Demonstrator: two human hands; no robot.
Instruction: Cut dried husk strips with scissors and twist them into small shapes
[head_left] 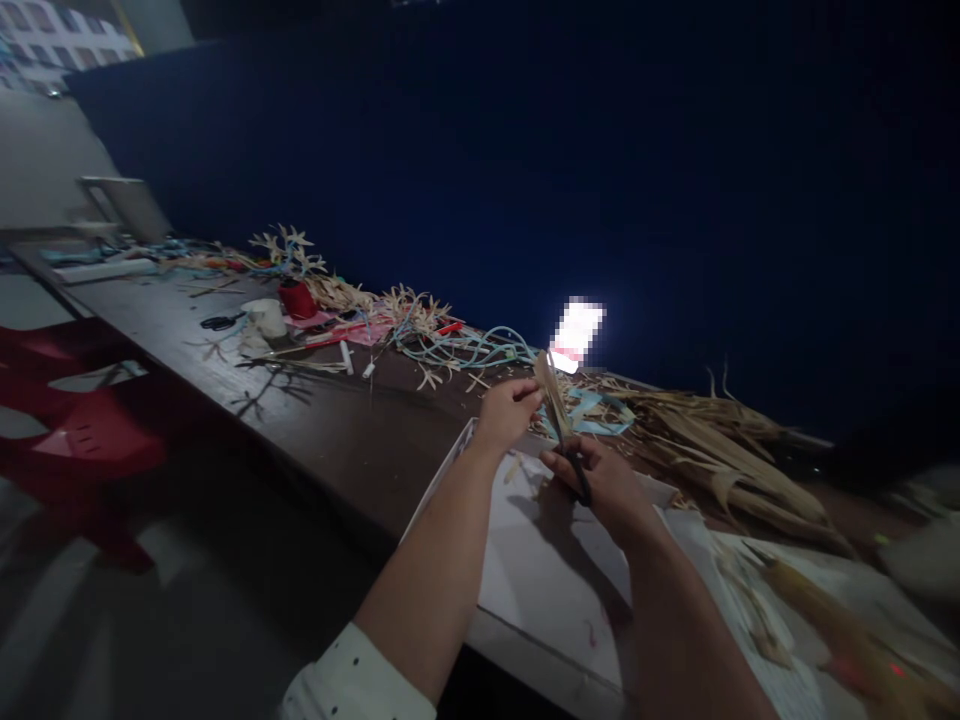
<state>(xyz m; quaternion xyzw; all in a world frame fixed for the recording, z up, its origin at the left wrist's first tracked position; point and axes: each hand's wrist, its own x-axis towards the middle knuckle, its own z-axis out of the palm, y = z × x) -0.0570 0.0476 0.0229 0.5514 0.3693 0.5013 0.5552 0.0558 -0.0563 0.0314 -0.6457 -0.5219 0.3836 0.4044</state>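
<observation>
Over a shallow white box (517, 580), my left hand (510, 412) pinches a strip of dried husk (546, 380), holding it upright. My right hand (604, 482) is closed around the dark handles of a pair of scissors (574, 465). The scissor blades point up and away from me and lie alongside the strip. From this angle I cannot tell whether they are cutting into it. A few small scraps lie in the box below my hands.
Long dried husks (735, 450) lie on the table at right. Husk flowers (412, 310), a red thread spool (298, 300), a white roll (264, 320) and black scissors (219, 322) spread leftward. A bright screen (579, 330) stands behind. Red chairs (90, 430) are at left.
</observation>
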